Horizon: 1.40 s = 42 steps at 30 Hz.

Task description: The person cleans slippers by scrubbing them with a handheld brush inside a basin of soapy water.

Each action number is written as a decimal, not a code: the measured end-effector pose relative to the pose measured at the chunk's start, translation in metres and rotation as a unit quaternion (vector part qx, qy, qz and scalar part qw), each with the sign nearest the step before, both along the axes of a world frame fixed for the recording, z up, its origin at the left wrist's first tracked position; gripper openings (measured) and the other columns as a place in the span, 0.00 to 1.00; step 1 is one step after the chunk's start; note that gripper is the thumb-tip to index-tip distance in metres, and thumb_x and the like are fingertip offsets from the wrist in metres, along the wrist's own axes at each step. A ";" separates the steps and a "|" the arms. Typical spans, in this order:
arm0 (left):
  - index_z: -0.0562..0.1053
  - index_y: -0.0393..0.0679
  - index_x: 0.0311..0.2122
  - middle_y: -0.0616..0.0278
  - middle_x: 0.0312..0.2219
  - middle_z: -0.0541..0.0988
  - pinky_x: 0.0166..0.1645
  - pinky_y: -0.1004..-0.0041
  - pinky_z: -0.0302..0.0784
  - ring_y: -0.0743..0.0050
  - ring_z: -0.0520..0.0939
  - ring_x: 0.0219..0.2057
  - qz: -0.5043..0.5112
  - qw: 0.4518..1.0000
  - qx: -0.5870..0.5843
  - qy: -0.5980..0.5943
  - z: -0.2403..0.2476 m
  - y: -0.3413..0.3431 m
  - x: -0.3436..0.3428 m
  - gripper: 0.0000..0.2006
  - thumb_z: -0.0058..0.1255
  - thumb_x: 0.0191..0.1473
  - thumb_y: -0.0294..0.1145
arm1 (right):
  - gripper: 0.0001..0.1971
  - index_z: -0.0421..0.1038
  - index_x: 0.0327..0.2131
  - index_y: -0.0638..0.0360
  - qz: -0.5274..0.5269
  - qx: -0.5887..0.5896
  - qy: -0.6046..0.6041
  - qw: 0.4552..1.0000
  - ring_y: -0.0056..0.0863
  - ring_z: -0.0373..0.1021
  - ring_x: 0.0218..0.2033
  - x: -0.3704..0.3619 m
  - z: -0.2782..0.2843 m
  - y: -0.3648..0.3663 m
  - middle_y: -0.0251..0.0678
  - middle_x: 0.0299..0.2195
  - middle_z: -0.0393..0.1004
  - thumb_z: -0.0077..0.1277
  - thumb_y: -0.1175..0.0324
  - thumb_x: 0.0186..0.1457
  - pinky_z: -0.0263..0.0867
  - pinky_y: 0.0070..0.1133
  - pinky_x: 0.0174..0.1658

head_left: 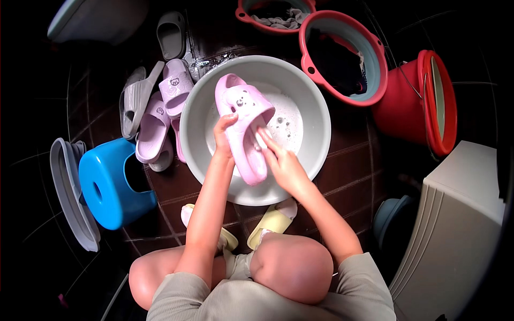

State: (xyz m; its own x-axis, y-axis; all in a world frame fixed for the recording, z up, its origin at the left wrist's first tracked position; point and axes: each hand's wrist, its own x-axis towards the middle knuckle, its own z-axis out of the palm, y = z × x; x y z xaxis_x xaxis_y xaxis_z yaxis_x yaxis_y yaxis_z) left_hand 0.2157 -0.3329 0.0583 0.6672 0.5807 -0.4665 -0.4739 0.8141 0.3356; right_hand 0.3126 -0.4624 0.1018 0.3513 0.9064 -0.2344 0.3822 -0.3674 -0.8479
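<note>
A pink slipper [244, 125] is held over a grey basin [310, 101] of soapy water. My left hand [223, 135] grips the slipper's left side. My right hand [282, 163] presses its fingers against the slipper's right edge near the sole; whether it holds a brush or cloth I cannot tell. Both forearms reach in from below, over my bent knees.
Two pale purple slippers [163, 109] and grey slippers [135, 96] lie left of the basin. A blue stool [107, 184] lies tipped at left. Red-rimmed tubs [375, 59] and a red bucket [423, 101] stand at upper right. A white appliance [455, 224] is at right.
</note>
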 end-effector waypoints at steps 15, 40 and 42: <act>0.66 0.34 0.47 0.51 0.37 0.75 0.47 0.66 0.72 0.61 0.77 0.37 -0.028 1.000 0.015 0.004 -0.001 -0.014 0.021 0.26 0.49 0.41 0.37 | 0.14 0.67 0.39 0.68 -0.071 -0.055 -0.009 0.996 0.58 0.68 0.37 0.031 -0.017 0.037 0.60 0.32 0.71 0.39 0.67 0.55 0.64 0.41 0.41; 0.66 0.34 0.46 0.48 0.37 0.76 0.47 0.62 0.74 0.56 0.79 0.36 -0.035 0.993 -0.020 -0.107 -0.008 -0.014 0.012 0.26 0.49 0.42 0.40 | 0.07 0.62 0.31 0.59 -0.190 0.002 0.468 0.863 0.11 0.50 0.07 -0.010 0.019 0.015 0.23 0.11 0.53 0.37 0.69 0.61 0.46 0.15 0.10; 0.67 0.34 0.46 0.48 0.38 0.76 0.47 0.62 0.74 0.56 0.78 0.36 -0.050 0.992 -0.043 -0.109 -0.008 -0.029 0.023 0.26 0.48 0.42 0.40 | 0.11 0.59 0.25 0.59 -0.173 -0.025 0.528 0.831 0.14 0.50 0.07 0.027 0.013 0.027 0.24 0.10 0.53 0.36 0.67 0.61 0.46 0.17 0.09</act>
